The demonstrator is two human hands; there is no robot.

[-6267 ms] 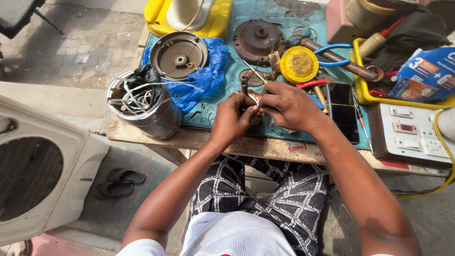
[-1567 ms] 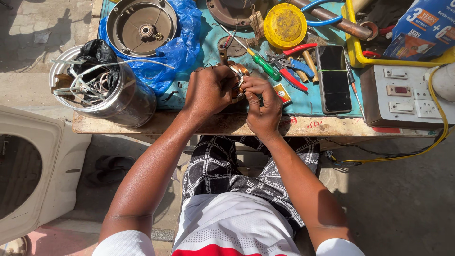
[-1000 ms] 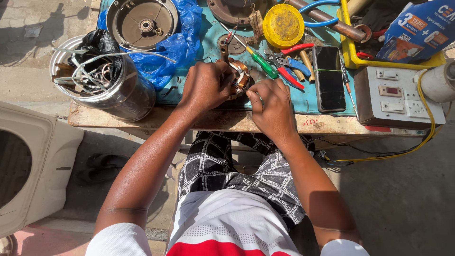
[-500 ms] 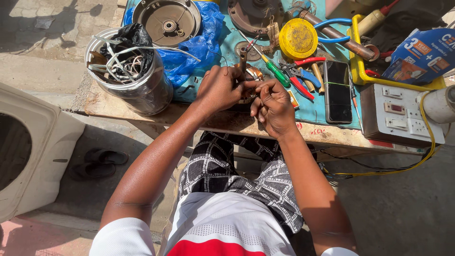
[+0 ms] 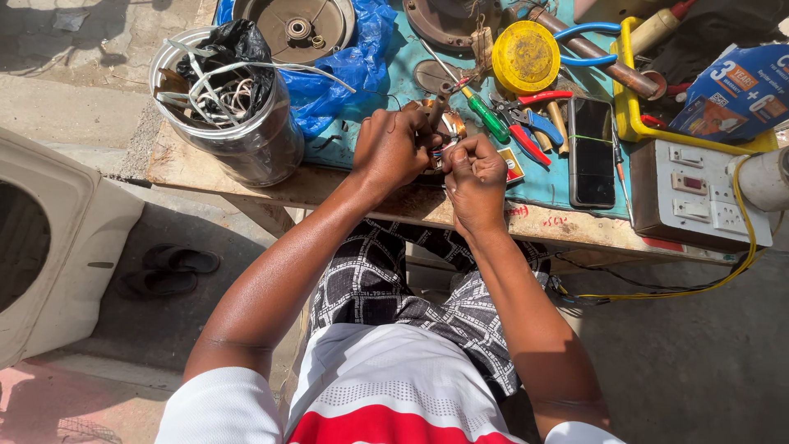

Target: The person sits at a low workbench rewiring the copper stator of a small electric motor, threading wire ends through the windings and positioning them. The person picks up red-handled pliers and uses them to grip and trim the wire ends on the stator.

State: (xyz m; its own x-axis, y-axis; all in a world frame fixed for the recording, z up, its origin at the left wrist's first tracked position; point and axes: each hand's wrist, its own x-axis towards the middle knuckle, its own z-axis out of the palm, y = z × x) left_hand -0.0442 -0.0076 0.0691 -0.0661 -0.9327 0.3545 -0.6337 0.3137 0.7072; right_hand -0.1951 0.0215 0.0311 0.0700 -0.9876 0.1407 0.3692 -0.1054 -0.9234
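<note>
Sunlit concrete floor [image 5: 99,90] surrounds a worn wooden workbench [image 5: 345,193], with dark sandals [image 5: 164,270] lying in its shadow.

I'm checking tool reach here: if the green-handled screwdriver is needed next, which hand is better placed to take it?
Probably the right hand. The green-handled screwdriver lies just beyond it on the blue mat, on its own side. The left hand sits farther over, wrapped around the small coppery part, so it would have to let go.

Left of the hands, a metal tin [image 5: 246,140] of wire scraps; right, a black phone [image 5: 591,152] and red-handled pliers [image 5: 526,131].
</note>
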